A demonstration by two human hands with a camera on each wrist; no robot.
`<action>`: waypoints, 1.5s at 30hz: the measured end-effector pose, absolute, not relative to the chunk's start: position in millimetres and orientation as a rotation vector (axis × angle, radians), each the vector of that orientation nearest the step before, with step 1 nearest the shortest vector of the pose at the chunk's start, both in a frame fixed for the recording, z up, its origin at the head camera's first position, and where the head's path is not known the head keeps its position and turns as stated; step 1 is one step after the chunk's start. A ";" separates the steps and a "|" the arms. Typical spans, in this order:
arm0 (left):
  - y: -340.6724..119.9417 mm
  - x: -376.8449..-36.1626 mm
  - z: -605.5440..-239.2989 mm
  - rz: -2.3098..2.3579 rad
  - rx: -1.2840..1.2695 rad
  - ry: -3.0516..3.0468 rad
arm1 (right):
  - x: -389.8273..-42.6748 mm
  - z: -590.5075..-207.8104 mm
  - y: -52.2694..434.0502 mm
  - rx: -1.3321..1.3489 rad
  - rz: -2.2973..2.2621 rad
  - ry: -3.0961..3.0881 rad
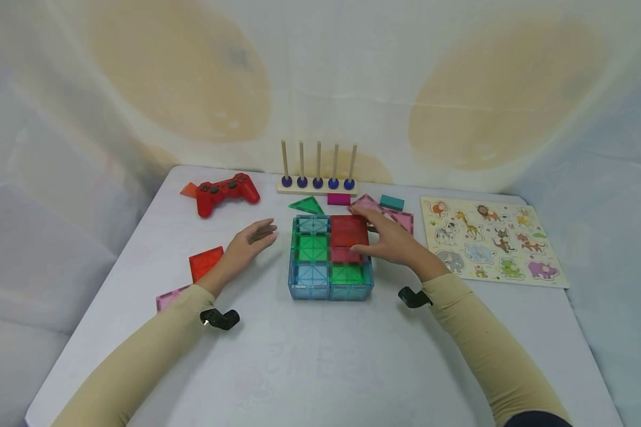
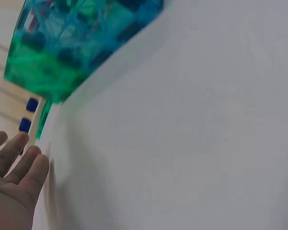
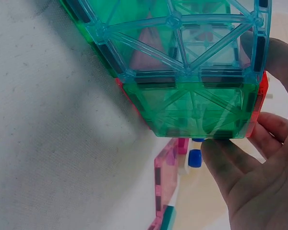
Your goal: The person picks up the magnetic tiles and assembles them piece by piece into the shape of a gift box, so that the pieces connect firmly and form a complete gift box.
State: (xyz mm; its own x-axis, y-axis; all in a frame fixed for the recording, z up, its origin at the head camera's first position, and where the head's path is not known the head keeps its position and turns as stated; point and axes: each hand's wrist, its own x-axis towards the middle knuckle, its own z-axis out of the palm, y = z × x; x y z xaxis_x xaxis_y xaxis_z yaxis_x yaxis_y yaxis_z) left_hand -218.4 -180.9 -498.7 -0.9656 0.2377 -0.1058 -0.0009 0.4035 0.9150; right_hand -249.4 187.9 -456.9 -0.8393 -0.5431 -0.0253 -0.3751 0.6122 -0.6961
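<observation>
A box of see-through magnetic tiles (image 1: 311, 274), blue and green, stands mid-table; its top is divided into square sections. On its far right part lies a red magnetic tile (image 1: 349, 228). My right hand (image 1: 392, 240) holds this tile, thumb over its near side and fingers at the far edge. The right wrist view shows the fingers (image 3: 221, 155) at the green end wall and a strip of the red tile (image 3: 260, 106) along the top. Left of the box, my left hand (image 1: 248, 244) hovers apart from it, fingers loosely extended and holding nothing.
Behind the box are a peg stand (image 1: 317, 184), a green triangle tile (image 1: 307, 205), pink tiles (image 1: 403, 220) and a teal block (image 1: 392, 203). A red game controller (image 1: 227, 193) lies back left, a red tile (image 1: 205, 263) by my left forearm, an animal puzzle board (image 1: 491, 243) at right.
</observation>
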 end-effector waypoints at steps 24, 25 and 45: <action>-294.3 -193.4 -508.2 0.852 0.269 2.852 | -247.1 -461.1 189.7 -0.796 -0.995 2.623; -296.1 -192.3 -508.7 0.832 0.278 2.851 | -247.2 -461.4 189.9 -0.801 -0.989 2.626; -290.9 -195.8 -511.1 0.722 0.390 2.885 | -245.5 -461.1 189.8 -0.818 -0.985 2.629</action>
State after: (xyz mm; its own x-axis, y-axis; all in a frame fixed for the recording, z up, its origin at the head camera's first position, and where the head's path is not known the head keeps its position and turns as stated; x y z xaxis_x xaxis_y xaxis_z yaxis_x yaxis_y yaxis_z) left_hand -195.8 -290.9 -511.1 -0.9563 0.2831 -0.0736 0.2150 0.8510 0.4791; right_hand -245.5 189.8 -461.1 -0.8217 -0.5698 -0.0078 -0.4243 0.6209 -0.6591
